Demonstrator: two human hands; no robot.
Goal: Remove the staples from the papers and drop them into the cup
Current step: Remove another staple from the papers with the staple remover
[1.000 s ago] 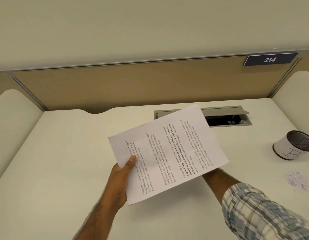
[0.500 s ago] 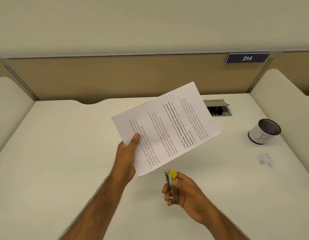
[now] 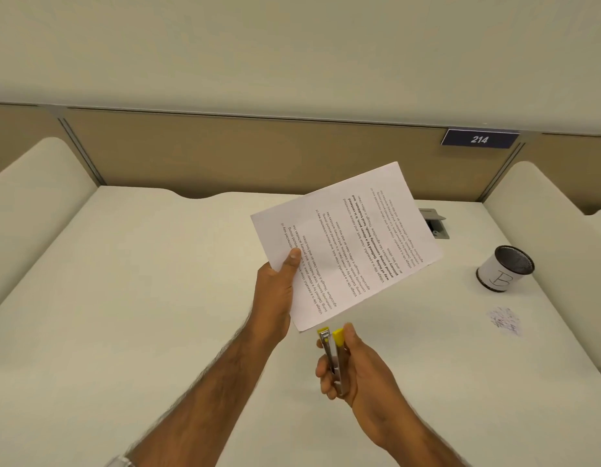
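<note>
The right hand (image 3: 359,372) curls round a slim metal, yellow-tipped staple remover (image 3: 332,352), just below the lower corner of the printed papers (image 3: 346,244). The left hand (image 3: 275,291) pinches their side edge, holding them above the smooth pale bench (image 3: 140,298). Farther right, well apart, stands a round mesh cup (image 3: 504,269).

Bright, even, soft light; sharp centre, wide-angle bending at edges.

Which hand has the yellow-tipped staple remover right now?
The right hand, gripping the staple remover just below the papers; the left hand only pinches the papers' edge.
</note>
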